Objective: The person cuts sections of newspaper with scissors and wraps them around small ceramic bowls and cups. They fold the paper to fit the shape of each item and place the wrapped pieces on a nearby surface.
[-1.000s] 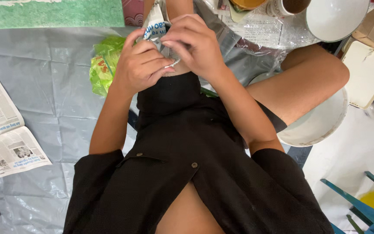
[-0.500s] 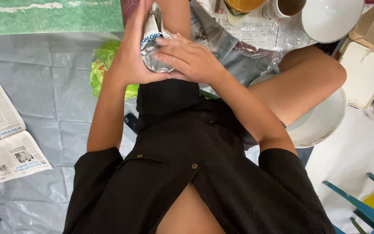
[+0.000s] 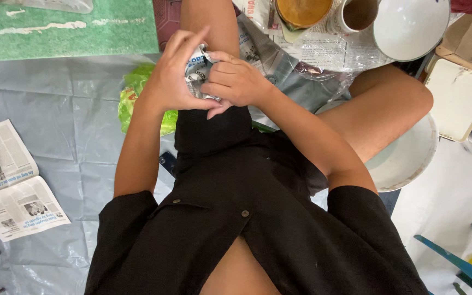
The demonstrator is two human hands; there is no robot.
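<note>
Both the left hand (image 3: 173,76) and the right hand (image 3: 236,82) are closed around a crumpled wad of newspaper (image 3: 196,70) over the knee, seemingly mid-wrapping, with loose corners left to tuck.

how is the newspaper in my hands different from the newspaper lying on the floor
The newspaper in your hands is crumpled into a tight wad; the newspaper on the floor lies flat and spread open. The wad is gripped by your left hand and right hand; the floor sheets lie untouched on the grey plastic sheet. Both are printed newsprint.
</note>
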